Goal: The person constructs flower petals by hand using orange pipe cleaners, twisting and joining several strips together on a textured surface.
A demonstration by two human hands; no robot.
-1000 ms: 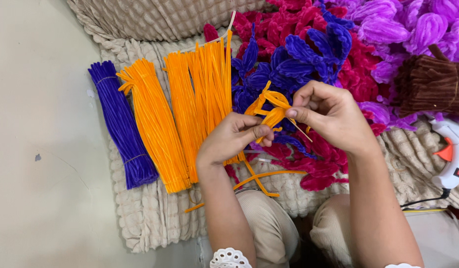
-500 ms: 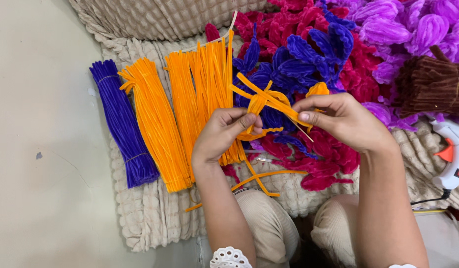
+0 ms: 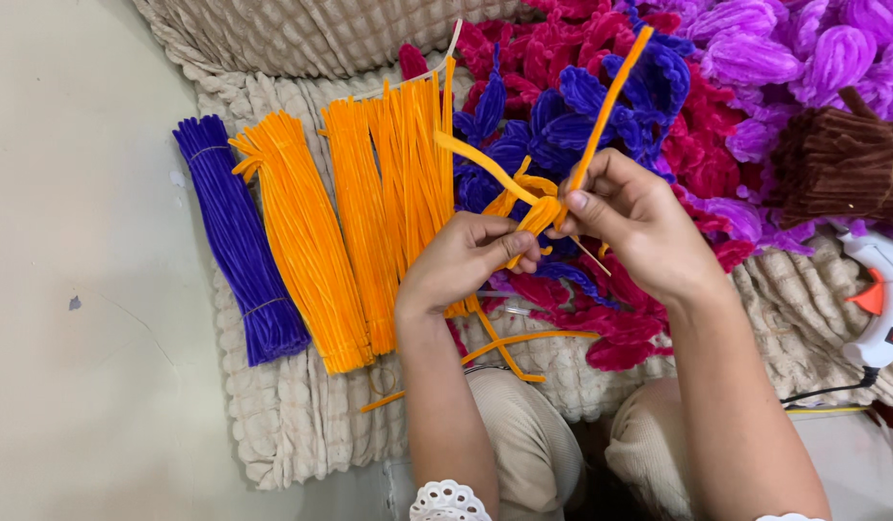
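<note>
Orange pipe cleaner pinched between left hand, right hand grips

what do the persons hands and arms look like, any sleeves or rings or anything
Both the left hand and the right hand are bare, with no gloves, and no rings or bracelets show. The forearms are uncovered. At the bottom edge of the view, each arm comes out of a white sleeve with a scalloped lace cuff; only a sliver of the right one shows. Fingernails look short and unpainted.
</note>
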